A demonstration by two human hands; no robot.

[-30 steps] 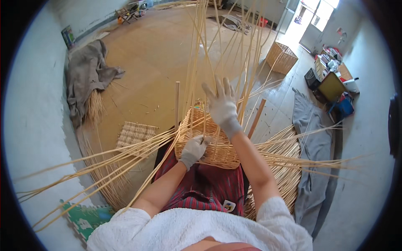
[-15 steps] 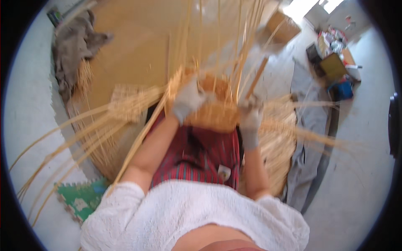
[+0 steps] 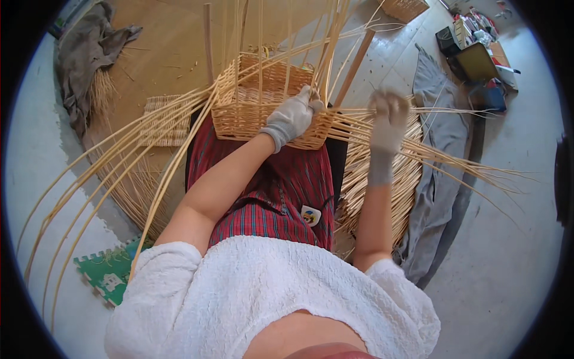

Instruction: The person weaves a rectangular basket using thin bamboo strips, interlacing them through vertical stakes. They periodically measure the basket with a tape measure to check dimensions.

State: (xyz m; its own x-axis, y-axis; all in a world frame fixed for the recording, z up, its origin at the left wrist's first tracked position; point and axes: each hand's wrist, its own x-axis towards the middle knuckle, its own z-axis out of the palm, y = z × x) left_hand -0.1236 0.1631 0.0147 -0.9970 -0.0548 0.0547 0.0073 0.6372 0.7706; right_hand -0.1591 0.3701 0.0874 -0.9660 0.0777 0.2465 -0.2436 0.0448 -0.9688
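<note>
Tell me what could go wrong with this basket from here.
Only the left hand clearly touches the basket, so it might shift or twist under a pull. The long rods on the left run down close by the white sleeve and could snag. The right hand, blurred beside the right-side rods, might knock or bend one.

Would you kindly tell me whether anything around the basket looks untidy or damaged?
Nothing serious: small scraps litter the floor beyond the basket, looking untidy, and the left wall has a ragged paint edge, as if worn.
</note>
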